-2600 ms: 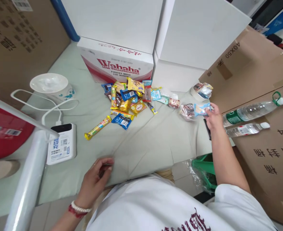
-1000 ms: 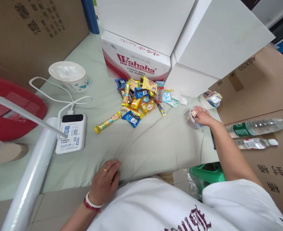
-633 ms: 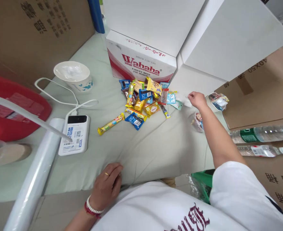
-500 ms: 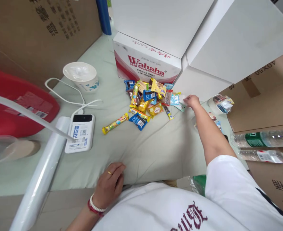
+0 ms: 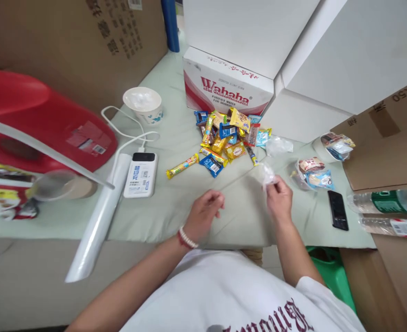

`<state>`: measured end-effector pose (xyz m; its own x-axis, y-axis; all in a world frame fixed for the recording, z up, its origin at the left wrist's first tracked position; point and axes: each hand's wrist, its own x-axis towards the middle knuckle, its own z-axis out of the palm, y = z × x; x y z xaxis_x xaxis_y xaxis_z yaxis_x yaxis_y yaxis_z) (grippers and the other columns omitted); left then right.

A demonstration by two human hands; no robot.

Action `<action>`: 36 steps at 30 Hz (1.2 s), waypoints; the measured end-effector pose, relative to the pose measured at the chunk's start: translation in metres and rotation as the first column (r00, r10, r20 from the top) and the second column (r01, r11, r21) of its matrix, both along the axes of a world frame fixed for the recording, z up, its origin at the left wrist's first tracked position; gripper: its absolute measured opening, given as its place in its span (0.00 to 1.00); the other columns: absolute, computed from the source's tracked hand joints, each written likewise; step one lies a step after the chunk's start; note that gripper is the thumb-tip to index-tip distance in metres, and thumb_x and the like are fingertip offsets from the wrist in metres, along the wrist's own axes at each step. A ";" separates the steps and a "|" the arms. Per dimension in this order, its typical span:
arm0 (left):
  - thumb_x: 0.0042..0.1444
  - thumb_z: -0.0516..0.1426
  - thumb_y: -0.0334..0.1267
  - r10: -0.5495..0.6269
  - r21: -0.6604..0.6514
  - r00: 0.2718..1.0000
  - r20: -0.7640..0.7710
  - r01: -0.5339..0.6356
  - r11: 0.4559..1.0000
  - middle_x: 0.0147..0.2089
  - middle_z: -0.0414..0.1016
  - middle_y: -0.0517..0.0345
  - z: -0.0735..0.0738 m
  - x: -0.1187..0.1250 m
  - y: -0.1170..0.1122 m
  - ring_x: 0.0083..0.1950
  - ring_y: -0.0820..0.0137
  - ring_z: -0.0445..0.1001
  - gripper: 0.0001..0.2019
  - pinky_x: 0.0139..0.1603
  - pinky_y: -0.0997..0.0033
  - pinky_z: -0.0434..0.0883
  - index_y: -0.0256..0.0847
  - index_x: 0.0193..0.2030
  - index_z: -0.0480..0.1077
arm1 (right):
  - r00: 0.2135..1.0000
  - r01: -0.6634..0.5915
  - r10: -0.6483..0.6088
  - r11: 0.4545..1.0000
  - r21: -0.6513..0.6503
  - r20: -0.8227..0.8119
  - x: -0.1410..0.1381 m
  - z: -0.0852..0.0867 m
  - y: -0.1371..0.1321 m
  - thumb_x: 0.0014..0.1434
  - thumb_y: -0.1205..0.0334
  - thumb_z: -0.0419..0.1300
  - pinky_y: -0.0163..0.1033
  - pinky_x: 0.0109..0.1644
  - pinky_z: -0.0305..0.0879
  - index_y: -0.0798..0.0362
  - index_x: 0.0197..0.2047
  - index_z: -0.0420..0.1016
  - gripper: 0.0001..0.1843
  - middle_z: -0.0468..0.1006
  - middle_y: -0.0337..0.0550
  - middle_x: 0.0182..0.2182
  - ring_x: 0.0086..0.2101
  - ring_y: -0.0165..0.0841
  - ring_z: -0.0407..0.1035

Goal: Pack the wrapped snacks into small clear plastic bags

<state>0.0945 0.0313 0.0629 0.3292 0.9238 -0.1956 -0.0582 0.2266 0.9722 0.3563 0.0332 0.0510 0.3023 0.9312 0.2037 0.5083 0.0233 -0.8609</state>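
Note:
Above the table's front part, my right hand (image 5: 279, 198) pinches a small clear plastic bag (image 5: 267, 174), which points away from me. My left hand (image 5: 205, 212) hovers to its left, a little blurred, fingers loosely bent and apart, with nothing visible in them. Beyond both hands lies a pile of wrapped snacks (image 5: 226, 136) in yellow, blue and brown packets. One yellow snack stick (image 5: 182, 166) lies apart on the pile's left. Another crumpled clear bag (image 5: 279, 145) rests right of the pile. A clear bag holding snacks (image 5: 315, 174) sits farther right.
A paper cup of snacks (image 5: 327, 150), a phone (image 5: 338, 210) and plastic bottles (image 5: 390, 201) are on the right. A Wahaha carton (image 5: 227, 87) stands behind the pile. Leftward are a white power bank (image 5: 141, 177) with cable, a paper cup (image 5: 146, 110), a film roll (image 5: 97, 230) and a red jug (image 5: 51, 120).
My right hand has drawn back toward me from the pile's right side, now with a clear bag. My left hand has risen from the table edge and moved right. The view has shifted.

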 end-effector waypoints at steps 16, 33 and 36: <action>0.52 0.66 0.45 0.124 0.068 0.992 0.036 -0.126 0.990 0.34 0.73 0.60 -0.030 0.006 -0.003 0.37 0.71 0.70 0.10 0.39 0.72 0.67 0.41 0.33 0.75 | 0.731 -0.110 -0.030 0.981 -0.162 -0.681 -0.079 -0.016 -0.040 0.52 0.44 0.73 0.36 0.38 0.66 0.48 0.35 0.77 0.18 0.76 0.36 0.30 0.30 0.31 0.66; 0.61 0.53 0.67 0.133 -0.125 0.986 -0.102 -0.146 0.981 0.22 0.64 0.61 -0.006 -0.022 -0.003 0.25 0.73 0.62 0.30 0.24 0.73 0.57 0.41 0.25 0.69 | 0.920 -0.305 0.302 0.952 0.029 -0.248 -0.064 0.000 -0.043 0.66 0.50 0.65 0.39 0.41 0.67 0.47 0.39 0.81 0.10 0.78 0.41 0.36 0.36 0.34 0.71; 0.53 0.60 0.65 0.028 -0.212 0.999 -0.026 -0.033 0.977 0.26 0.70 0.59 -0.001 0.000 0.002 0.28 0.71 0.68 0.26 0.24 0.74 0.61 0.40 0.28 0.71 | 0.900 -0.431 0.435 0.897 0.095 -0.024 -0.068 0.009 -0.047 0.68 0.57 0.62 0.42 0.47 0.70 0.45 0.44 0.83 0.07 0.81 0.45 0.42 0.42 0.36 0.75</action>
